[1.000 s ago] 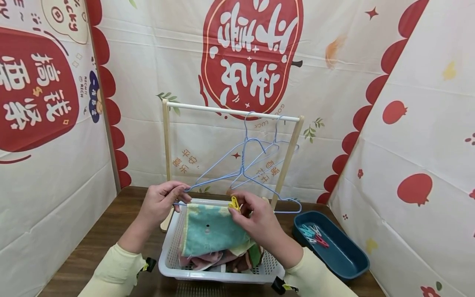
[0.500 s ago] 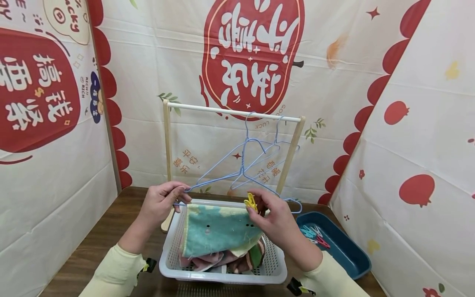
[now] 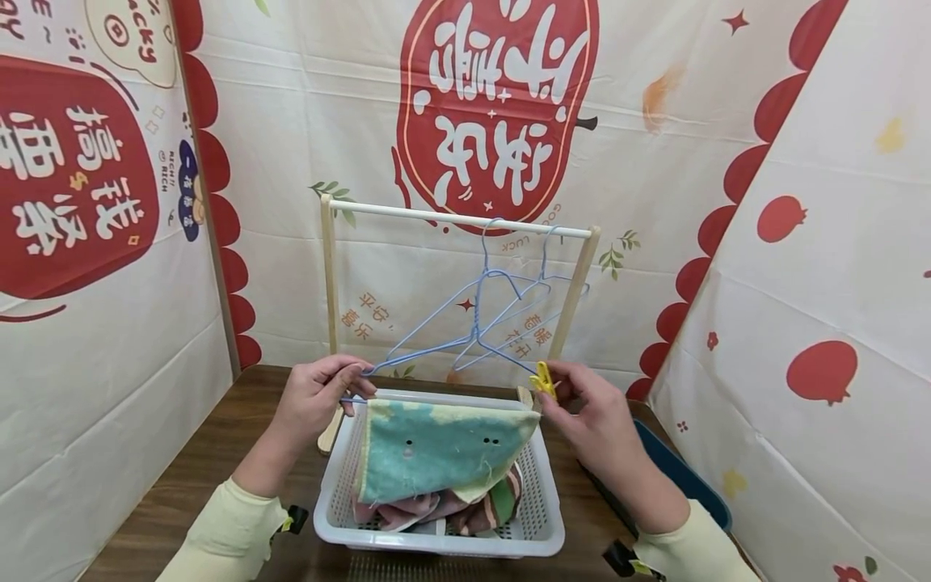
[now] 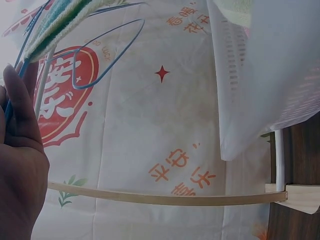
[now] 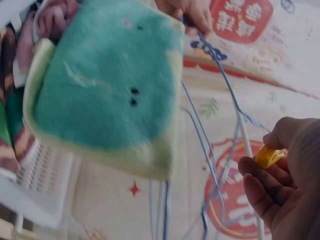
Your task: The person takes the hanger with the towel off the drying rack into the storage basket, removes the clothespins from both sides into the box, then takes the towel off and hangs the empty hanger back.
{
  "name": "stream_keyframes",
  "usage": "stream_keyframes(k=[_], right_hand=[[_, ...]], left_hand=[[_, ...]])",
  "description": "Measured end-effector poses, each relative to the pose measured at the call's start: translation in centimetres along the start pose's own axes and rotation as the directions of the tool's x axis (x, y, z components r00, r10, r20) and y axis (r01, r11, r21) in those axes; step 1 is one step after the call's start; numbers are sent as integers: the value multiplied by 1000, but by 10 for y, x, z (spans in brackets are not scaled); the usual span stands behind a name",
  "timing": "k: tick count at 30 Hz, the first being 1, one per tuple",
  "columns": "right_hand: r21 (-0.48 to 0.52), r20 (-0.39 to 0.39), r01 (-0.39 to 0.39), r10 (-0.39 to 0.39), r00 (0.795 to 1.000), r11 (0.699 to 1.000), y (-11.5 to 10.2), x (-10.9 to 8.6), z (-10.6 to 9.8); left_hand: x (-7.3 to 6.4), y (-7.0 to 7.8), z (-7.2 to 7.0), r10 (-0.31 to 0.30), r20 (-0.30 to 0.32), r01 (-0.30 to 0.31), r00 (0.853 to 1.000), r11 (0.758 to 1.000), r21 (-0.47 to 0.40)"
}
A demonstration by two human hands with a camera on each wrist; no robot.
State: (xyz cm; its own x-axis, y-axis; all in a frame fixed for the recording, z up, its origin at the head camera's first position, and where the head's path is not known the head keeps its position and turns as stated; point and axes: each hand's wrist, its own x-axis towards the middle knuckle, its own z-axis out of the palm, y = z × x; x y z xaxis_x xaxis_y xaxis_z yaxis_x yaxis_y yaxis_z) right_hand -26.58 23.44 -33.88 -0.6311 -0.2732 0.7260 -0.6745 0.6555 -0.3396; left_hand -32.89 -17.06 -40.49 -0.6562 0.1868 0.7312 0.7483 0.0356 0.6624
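Note:
My left hand grips the left end of a blue wire hanger, which is held up over the basket. Draped over the hanger's lower bar is a teal towel with a pale yellow border and small dark dots. My right hand pinches a yellow clothespin between thumb and fingers, close to the towel's upper right corner. In the right wrist view the clothespin sits apart from the towel. The hanger's right end is hidden behind my right hand in the head view.
A white perforated basket below the towel holds pink and brown-green striped cloths. Behind it stands a wooden rack with a white rod carrying blue hangers. A dark blue tray is partly hidden by my right arm.
My right hand has moved rightward along the towel's top edge with the yellow clothespin, now covering much of the blue tray. My left hand, the hanger and towel stay almost still.

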Motion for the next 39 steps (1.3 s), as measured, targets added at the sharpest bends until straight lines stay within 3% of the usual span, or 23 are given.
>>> stream_keyframes(k=[12,18,22,26,31,36,39], right_hand=[[-94,-145,-123,109,983,988,30,-3,-40],[-149,-130,-216,197,972,965,51,-9,-53],[-125,-80,-311,302,950,942,72,-13,-59],[-117,8,-425,429,903,898,98,-18,-64],[-167,138,-544,565,813,823,134,-24,-68],[-280,241,-585,646,725,761,169,-33,-67],[-350,288,-573,667,687,741,188,-40,-67]], left_hand=[[1,-1,0,-14,0,14,1000,1000,5],[1,0,0,-14,-3,14,1000,1000,7],[1,0,0,-15,-2,15,1000,1000,9],[1,-1,0,-18,2,18,1000,1000,7],[1,-2,0,-16,6,16,1000,1000,3],[1,-3,0,-9,3,9,1000,1000,-3],[1,-3,0,-7,6,7,1000,1000,-8]])
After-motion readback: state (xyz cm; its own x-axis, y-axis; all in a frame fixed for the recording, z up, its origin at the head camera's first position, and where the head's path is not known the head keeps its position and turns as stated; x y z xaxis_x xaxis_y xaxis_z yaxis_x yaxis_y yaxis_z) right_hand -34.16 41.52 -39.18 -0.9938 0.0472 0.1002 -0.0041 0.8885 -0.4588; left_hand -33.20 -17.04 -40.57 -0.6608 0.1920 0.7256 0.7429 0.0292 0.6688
